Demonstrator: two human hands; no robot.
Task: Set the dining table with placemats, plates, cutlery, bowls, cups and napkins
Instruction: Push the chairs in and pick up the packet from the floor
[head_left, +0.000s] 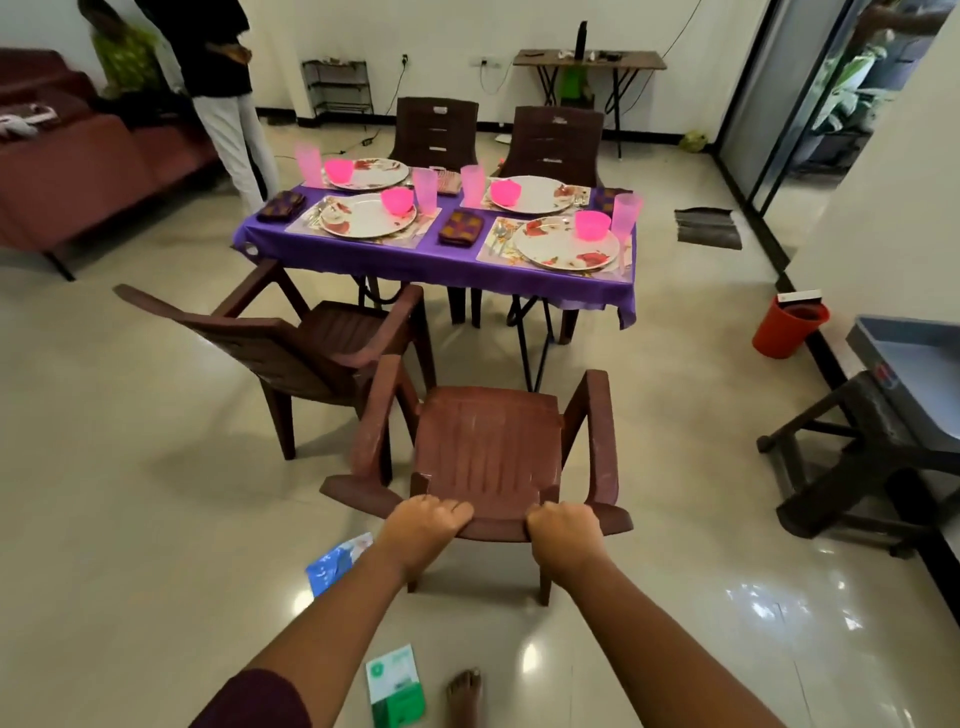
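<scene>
The dining table (436, 260) sits at 12 o'clock, purple cloth on, four places laid with plates, pink bowls and cups, long axis running left-right. Between me and it is the brown chair (488, 441), facing the table. My left hand (423, 525) and right hand (563, 530) both have fingers curled over its backrest top, equally near. A second chair (291, 343) stands skewed at 10 o'clock, probably in the way. Red bucket (789, 325) at 2 o'clock.

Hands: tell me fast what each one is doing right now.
Left hand: fingers curled over the chair back's top edge, gripping it.
Right hand: gripping the same chair back.
</scene>
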